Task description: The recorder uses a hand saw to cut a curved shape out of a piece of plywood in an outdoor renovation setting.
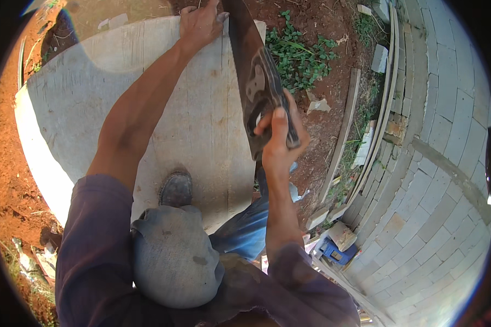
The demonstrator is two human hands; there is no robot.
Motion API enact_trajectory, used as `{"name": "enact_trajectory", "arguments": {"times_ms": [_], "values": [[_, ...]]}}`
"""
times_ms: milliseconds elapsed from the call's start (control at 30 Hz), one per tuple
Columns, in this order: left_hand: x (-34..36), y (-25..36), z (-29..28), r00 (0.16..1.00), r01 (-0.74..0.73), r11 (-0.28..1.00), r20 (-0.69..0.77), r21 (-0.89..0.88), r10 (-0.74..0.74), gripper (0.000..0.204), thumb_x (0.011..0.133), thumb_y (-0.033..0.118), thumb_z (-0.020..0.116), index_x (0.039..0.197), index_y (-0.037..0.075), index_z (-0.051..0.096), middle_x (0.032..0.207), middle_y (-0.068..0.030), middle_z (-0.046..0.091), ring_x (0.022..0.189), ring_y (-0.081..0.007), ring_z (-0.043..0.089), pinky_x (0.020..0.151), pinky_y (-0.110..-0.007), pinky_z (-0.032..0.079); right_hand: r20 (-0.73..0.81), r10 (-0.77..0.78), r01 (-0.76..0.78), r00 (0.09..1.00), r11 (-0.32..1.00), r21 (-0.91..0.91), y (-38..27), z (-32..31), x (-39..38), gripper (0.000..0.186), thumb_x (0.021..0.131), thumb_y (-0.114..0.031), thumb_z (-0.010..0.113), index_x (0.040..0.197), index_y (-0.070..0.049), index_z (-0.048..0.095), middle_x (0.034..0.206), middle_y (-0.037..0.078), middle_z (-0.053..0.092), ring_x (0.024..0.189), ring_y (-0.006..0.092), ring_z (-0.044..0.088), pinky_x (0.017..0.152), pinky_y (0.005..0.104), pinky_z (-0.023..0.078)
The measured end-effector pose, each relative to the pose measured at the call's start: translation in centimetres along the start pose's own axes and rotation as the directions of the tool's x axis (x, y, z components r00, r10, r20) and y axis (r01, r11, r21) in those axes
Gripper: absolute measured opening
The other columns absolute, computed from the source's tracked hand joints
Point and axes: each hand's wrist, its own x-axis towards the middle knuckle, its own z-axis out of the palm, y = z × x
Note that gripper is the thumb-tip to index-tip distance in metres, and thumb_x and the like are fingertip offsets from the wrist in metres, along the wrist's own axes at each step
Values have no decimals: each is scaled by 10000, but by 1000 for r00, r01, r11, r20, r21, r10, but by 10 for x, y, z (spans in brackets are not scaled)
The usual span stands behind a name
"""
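Red dirt (5, 180) is showing all around the edges outdoors, with a patch of green weeds (300, 54) sitting at the upper middle and a curved block wall (447, 163) filling the right side. A big pale plywood sheet (202, 125) is lying across the centre of the frame, and a dusty shoe (175, 189) is pressing down on its lower part. The right hand (278, 139) is wrapping tight around the handle of a handsaw (256, 76), whose blade is running up along the sheet's right edge toward the top. The left hand (201, 24) is gripping the sheet's far edge at the top centre, fingers curling over it. Some loose boards (346, 131) are lying beside the wall.
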Motion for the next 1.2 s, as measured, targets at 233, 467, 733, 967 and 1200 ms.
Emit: {"name": "enact_trajectory", "arguments": {"times_ms": [233, 467, 733, 967, 1200], "values": [[7, 31, -30, 985, 43, 999, 165, 29, -47, 595, 913, 208, 619, 1452, 152, 376, 889, -58, 690, 880, -264, 667, 894, -433, 400, -39, 42, -45, 998, 996, -83, -15, -32, -47, 475, 977, -283, 539, 1259, 98, 566, 689, 49, 626, 576, 63, 535, 597, 237, 464], [-2, 4, 2, 998, 22, 999, 53, -28, -20, 585, 912, 214, 615, 1450, 167, 391, 851, -74, 676, 860, -265, 658, 889, -427, 408, -23, 64, -62, 998, 996, 70, 6, 0, -9, 421, 973, -234, 561, 1257, 75, 586, 676, 19, 593, 577, 67, 531, 522, 243, 423], [20, 40, -26, 983, 97, 995, 154, 1, -96, 578, 910, 225, 619, 1448, 162, 414, 884, -83, 686, 905, -264, 666, 900, -406, 399, -62, -32, 33, 998, 999, 16, 8, 8, 7, 381, 984, -197, 528, 1241, 78, 584, 677, 29, 559, 538, 86, 507, 526, 244, 428], [-4, -12, -15, 984, 61, 996, 163, 71, -72, 610, 939, 271, 613, 1483, 174, 354, 1021, -77, 709, 1002, -246, 653, 977, -460, 370, 2, 69, -69, 998, 998, 10, 1, -22, -49, 444, 970, -226, 559, 1286, 86, 572, 689, 44, 622, 551, 91, 538, 521, 255, 441], [20, 31, -20, 970, 112, 993, 214, 34, -116, 565, 946, 215, 586, 1465, 161, 371, 881, -78, 682, 909, -255, 650, 931, -429, 391, -53, -3, 3, 999, 1000, 10, 3, -1, -4, 411, 978, -260, 564, 1227, 65, 597, 659, 5, 556, 544, 60, 497, 516, 240, 408]]}}
